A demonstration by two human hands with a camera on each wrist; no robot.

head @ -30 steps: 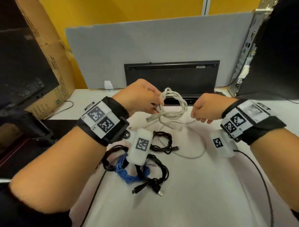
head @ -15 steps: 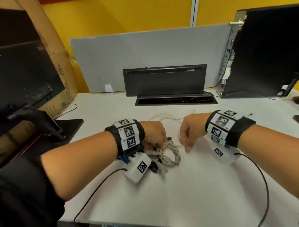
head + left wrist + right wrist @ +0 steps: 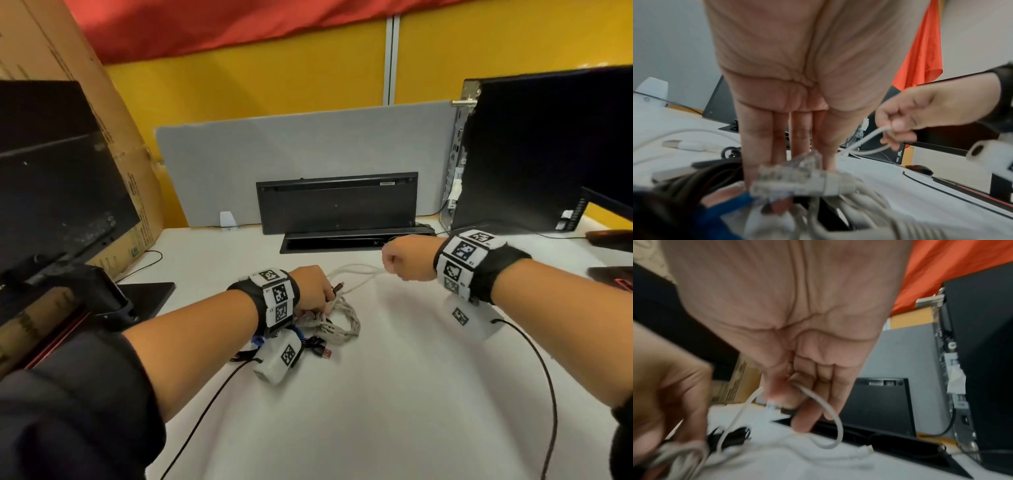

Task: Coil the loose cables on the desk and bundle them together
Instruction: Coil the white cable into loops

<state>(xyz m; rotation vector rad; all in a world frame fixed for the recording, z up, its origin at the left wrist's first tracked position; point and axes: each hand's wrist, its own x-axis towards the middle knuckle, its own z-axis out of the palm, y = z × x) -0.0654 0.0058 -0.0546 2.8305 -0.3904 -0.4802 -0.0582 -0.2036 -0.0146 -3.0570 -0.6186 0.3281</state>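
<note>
Both hands sit on the white desk [image 3: 376,394]: the left hand [image 3: 313,287] still presses the grey coiled cable bundle [image 3: 337,322], while the right hand [image 3: 409,258], fingers clamped, has drawn the thin white cable [image 3: 356,272] rightward and higher.

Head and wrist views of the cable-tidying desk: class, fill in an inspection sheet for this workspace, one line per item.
Surface: white desk, bare in front.
Job's things: grey coil lies on desk with blue cable and black cables.
Clutter: nothing seen.
Grippers: left hand rests on the pile, fingers among the cables; right hand pinches thin white cable.
Cables: white cable runs between hands.
Surroundings: grey divider, computer tower, cardboard box.
</note>
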